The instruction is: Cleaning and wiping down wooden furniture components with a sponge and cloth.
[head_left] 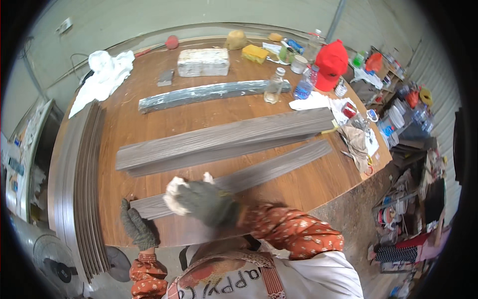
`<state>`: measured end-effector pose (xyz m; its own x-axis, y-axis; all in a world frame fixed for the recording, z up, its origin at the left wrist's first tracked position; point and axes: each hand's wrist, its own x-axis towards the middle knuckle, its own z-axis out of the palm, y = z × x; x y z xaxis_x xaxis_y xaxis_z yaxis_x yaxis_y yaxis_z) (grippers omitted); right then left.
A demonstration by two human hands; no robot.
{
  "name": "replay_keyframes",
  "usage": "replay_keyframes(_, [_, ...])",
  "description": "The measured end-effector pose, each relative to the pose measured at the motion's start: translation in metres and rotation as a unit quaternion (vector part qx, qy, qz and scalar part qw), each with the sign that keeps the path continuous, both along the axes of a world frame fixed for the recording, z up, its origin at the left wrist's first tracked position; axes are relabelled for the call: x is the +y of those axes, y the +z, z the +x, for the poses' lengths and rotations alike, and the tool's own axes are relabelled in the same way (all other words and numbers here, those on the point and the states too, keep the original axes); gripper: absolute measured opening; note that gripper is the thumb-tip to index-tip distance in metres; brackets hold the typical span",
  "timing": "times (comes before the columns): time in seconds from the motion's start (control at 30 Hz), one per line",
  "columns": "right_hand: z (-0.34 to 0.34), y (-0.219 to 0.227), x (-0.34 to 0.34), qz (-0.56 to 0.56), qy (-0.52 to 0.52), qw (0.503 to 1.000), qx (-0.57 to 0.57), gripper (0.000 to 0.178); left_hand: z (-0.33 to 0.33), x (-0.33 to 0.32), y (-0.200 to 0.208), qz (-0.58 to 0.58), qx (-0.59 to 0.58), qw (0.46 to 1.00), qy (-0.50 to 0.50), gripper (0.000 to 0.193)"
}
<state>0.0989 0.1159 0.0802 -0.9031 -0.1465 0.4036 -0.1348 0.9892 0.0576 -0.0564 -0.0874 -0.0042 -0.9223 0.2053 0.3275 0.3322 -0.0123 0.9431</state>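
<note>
A narrow grey wood-grain strip (279, 167) lies slantwise on the table near me. My right hand (211, 203), in a dark grey glove and slightly smeared by motion, is closed on a crumpled white cloth (175, 195) that it presses against the strip. Part of the strip is hidden under that hand. At the strip's left end rests my left hand (138, 228), gloved too, its fingers stretched out and touching the end. Just beyond lie wider grey wood-grain boards (224, 134), stacked together.
A tall stack of similar strips (87, 189) overhangs the left edge of the brown table (318, 189). Farther back are a grey-white bar (209, 95), a wrapped block (203, 62), a glass bottle (274, 85) and a red cap (332, 65). A fan (55, 269) stands at lower left.
</note>
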Motion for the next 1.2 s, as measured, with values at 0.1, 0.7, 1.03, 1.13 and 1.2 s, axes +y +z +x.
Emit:
replay_keyframes(0.1, [0.076,-0.04,0.061,0.01,-0.112,0.992,0.065,0.054,-0.008,0.001,-0.002,0.021,-0.004,0.999,-0.043,0.043])
replay_keyframes(0.7, [0.275,-0.074,0.158,-0.376,-0.609,0.615,0.33,0.042,0.059,0.091,0.102,-0.434,0.52,0.684,-0.272,0.055])
replay_keyframes(1.03, [0.27,-0.06,0.149,-0.379,-0.57,0.651,0.329,0.036,0.043,0.135,0.127,-0.447,0.386,0.698,-0.405,0.063])
replay_keyframes(1.13, [0.266,-0.056,0.143,-0.424,-0.581,0.615,0.325,0.037,0.061,0.136,0.099,-0.412,0.44,0.727,-0.329,0.07])
replay_keyframes(1.2, [0.25,-0.046,0.131,-0.395,-0.508,0.664,0.381,0.04,0.064,0.135,0.099,-0.434,0.415,0.721,-0.346,0.071])
